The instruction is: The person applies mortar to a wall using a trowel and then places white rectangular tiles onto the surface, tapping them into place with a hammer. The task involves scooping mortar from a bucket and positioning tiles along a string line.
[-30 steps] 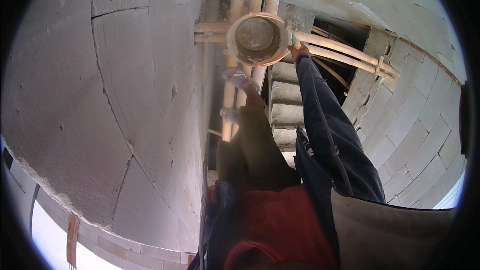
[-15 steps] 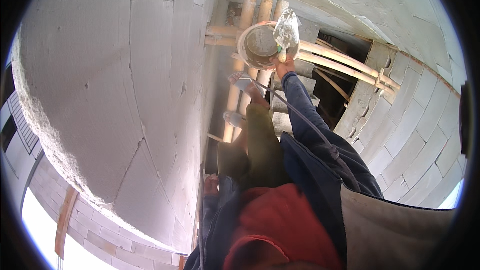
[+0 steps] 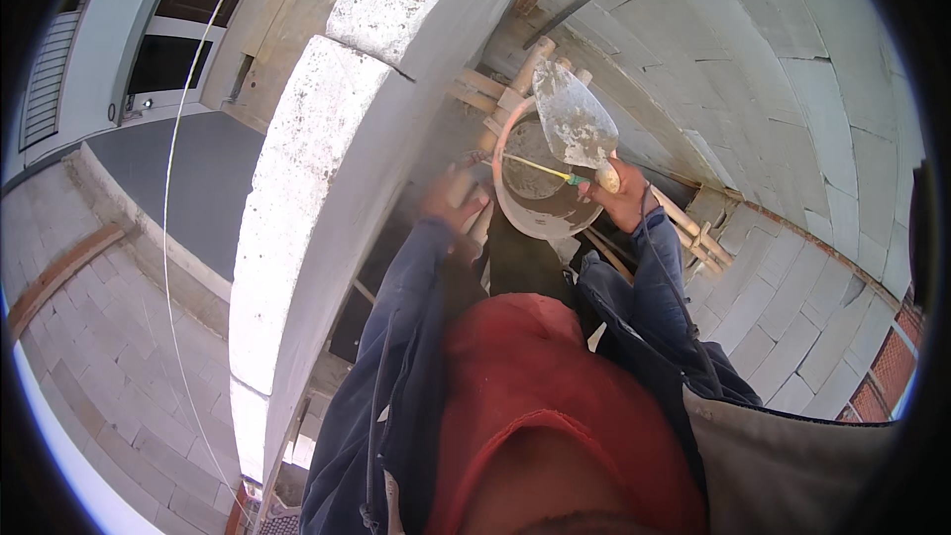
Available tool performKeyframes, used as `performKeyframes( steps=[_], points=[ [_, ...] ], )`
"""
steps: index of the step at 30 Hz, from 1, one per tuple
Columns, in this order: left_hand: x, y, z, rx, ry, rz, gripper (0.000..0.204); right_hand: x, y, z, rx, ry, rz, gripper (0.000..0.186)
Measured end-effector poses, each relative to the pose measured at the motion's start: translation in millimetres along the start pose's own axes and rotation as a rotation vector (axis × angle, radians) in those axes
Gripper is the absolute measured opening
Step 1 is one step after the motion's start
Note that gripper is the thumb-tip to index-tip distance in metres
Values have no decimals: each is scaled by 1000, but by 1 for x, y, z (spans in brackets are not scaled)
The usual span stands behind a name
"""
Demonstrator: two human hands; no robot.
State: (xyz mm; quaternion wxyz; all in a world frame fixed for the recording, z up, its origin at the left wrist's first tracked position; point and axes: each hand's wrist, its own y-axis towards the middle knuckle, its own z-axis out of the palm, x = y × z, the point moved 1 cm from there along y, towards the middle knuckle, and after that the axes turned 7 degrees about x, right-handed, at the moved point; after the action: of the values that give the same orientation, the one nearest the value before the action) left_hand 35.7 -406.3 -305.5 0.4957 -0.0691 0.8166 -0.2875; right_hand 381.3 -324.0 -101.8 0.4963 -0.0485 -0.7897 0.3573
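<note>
My right hand (image 3: 622,200) is closed on the handle of a cement-caked trowel (image 3: 573,111), blade up, and on a thin yellow tool with a green grip (image 3: 575,178), whose shaft crosses the bucket's mouth. Beneath these a pale, orange-rimmed bucket (image 3: 517,222) shows grey mortar inside, partly hidden by the blade. Left of the bucket is my left hand (image 3: 448,198), its fingers bent but hazy; I cannot make out whether it grips anything.
Bamboo poles (image 3: 537,54) form a platform around the bucket, with dark openings below. A white block wall edge (image 3: 297,188) rises close on my left, a thin string (image 3: 176,317) beyond it. Block walls (image 3: 783,327) curve round the right. A white-framed door (image 3: 168,69) shows far left.
My left hand has come up from low near my body to the bucket's left. My right hand has raised the trowel. The view has shifted, showing more beyond the left wall's edge.
</note>
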Motion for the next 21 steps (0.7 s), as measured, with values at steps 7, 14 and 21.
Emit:
performKeyframes(
  steps=[7, 14, 21],
  points=[
    [-56, -90, -20, 91, -296, 25, 127, 116, -66, 71, 204, -460, -232, 24],
    [26, -207, 17, -91, -490, -205, 116, 177, -47, 188, 705, -970, -619, 21],
    [55, -298, 51, -784, -687, -421, 68, 182, 2, 381, 1160, -1185, -881, 28]
  ],
)
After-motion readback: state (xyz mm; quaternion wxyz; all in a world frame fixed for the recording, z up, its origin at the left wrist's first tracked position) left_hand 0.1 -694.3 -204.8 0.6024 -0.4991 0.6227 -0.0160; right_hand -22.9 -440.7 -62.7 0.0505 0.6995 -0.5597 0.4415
